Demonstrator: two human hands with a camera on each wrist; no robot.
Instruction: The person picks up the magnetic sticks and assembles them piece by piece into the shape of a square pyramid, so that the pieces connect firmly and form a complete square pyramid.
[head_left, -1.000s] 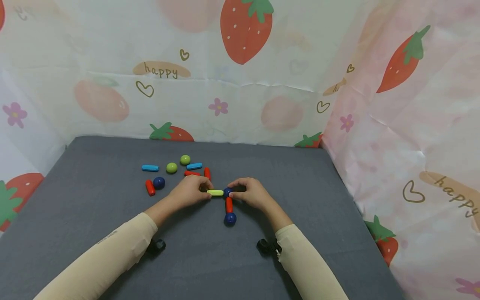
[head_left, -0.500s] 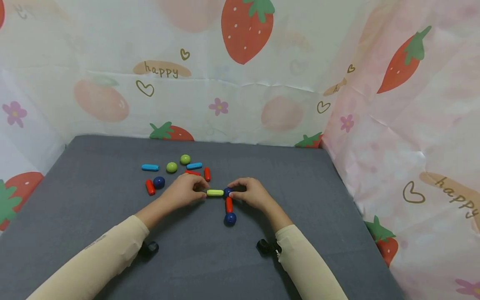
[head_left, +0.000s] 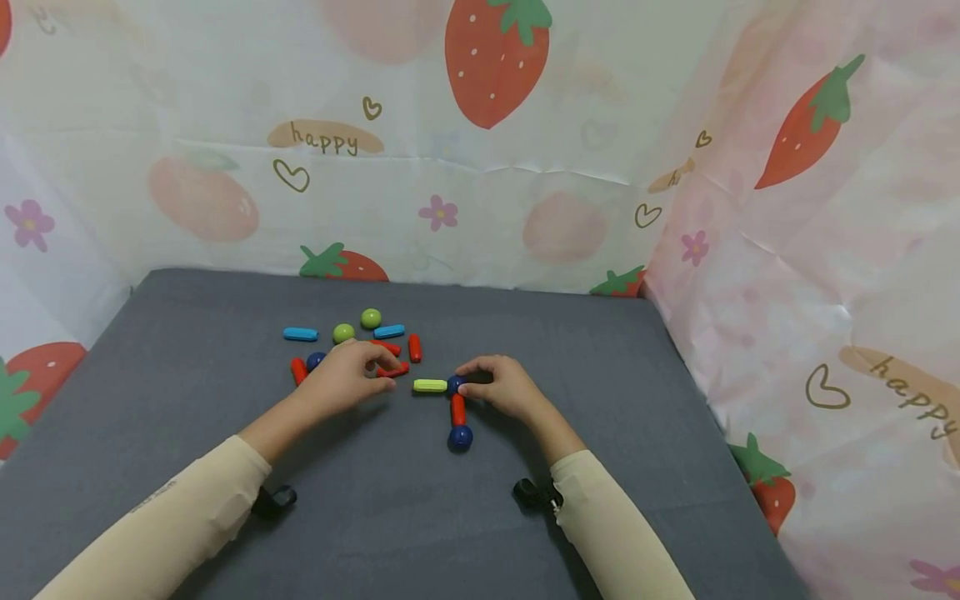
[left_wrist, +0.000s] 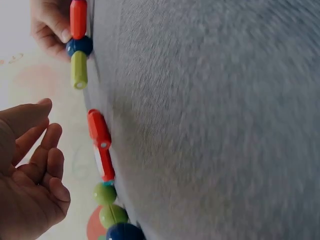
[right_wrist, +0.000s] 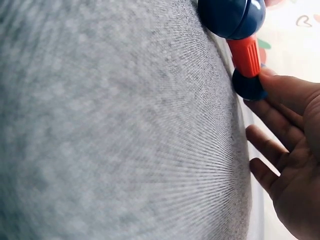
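My right hand [head_left: 498,385] pinches a dark blue ball [right_wrist: 248,88] between thumb and fingers. From that ball a yellow-green rod [head_left: 430,386] points left, and a red rod [head_left: 458,410] runs toward me to a second blue ball [head_left: 461,438]. Together they form an L-shaped piece on the cloth. My left hand [head_left: 347,372] holds nothing; its fingers are loosely bent, as the left wrist view also shows. It hovers left of the yellow-green rod, its fingertips close to a loose red rod [head_left: 393,369].
Beyond my left hand lie two green balls [head_left: 371,318], light blue rods [head_left: 301,334] and more red rods [head_left: 415,348]. Another blue ball [head_left: 316,361] and a red rod [head_left: 299,371] are partly behind that hand. The grey cloth [head_left: 420,517] meets a strawberry-print curtain [head_left: 480,217].
My left hand has let go of the yellow-green rod and moved left, uncovering a red rod. My right hand stays in place on the blue ball.
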